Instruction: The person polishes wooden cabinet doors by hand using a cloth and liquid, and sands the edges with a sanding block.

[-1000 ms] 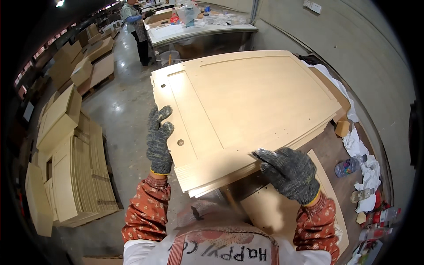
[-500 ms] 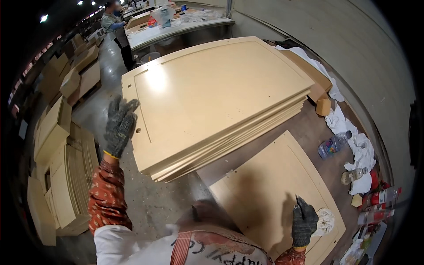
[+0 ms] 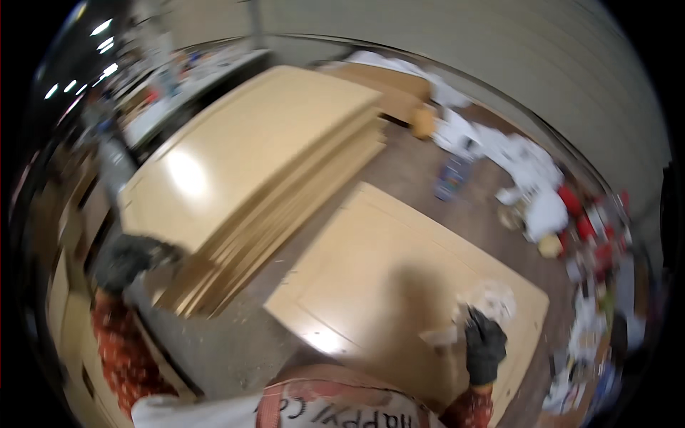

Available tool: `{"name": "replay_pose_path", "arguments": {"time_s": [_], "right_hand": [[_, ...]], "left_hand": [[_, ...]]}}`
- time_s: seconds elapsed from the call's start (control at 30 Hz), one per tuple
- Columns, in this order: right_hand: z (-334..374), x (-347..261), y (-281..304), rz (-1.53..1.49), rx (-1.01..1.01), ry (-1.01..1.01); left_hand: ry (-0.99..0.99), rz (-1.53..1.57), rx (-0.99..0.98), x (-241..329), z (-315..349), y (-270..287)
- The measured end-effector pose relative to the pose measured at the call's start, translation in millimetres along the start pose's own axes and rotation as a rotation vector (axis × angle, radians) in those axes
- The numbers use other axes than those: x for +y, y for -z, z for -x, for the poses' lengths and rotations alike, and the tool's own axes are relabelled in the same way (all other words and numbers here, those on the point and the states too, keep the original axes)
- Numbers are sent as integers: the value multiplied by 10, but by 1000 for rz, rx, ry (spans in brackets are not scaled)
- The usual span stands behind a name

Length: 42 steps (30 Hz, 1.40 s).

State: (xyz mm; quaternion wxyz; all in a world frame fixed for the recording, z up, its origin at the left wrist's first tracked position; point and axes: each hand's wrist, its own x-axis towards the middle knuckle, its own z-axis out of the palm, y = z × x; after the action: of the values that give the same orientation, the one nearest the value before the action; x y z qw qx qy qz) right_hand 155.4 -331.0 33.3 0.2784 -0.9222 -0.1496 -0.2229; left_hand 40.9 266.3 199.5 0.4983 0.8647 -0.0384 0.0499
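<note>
My left hand (image 3: 132, 262), in a dark knitted glove, is at the near left end of a stack of cream panels (image 3: 264, 135). Motion smears its fingers, so I cannot tell whether they grip the edge. A single cream panel (image 3: 364, 250) lies flat in front of me. Over its right part is my gloved right hand (image 3: 485, 349), fingers drawn together; what they hold, if anything, I cannot make out. Beside those fingertips lie a crumpled whitish cloth (image 3: 496, 298) and a small pale flat piece (image 3: 440, 336).
A plastic bottle (image 3: 453, 177) stands beyond the single panel. White cloths (image 3: 524, 160), a cardboard box (image 3: 385, 85) and several red-and-clear bottles line the wall side. More panels (image 3: 71, 314) are at the left, and a cluttered white bench (image 3: 153, 114) is at the back left.
My view has swung right, shifting the stack leftward in the picture. My left hand has moved to the stack's near corner. A pale flat piece now shows beside my right hand.
</note>
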Motion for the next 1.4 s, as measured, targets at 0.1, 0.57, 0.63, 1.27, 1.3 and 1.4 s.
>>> {"name": "replay_pose_path", "arguments": {"time_s": [0.1,0.57,0.63,1.27,1.3,1.4], "right_hand": [[-36,90,22,41,-13,-79],[698,1290,978,669,122,-663],[625,1392,942,779,96,-560],[-584,1137,-925,-728,169,-296],[-637,1200,-1011,-1008,236,-354],[-759,1444,-1166,-951,153,-323]], "left_hand": [[2,0,92,354,-180,-561],[-531,-404,-595,750,-1566,-2130],[-564,-323,-687,625,-1806,-2370],[-221,-65,122,-510,-4506,-4625],[-377,-417,108,-475,-4633,-4714],[-665,-1331,125,-221,-4874,-4910]]}}
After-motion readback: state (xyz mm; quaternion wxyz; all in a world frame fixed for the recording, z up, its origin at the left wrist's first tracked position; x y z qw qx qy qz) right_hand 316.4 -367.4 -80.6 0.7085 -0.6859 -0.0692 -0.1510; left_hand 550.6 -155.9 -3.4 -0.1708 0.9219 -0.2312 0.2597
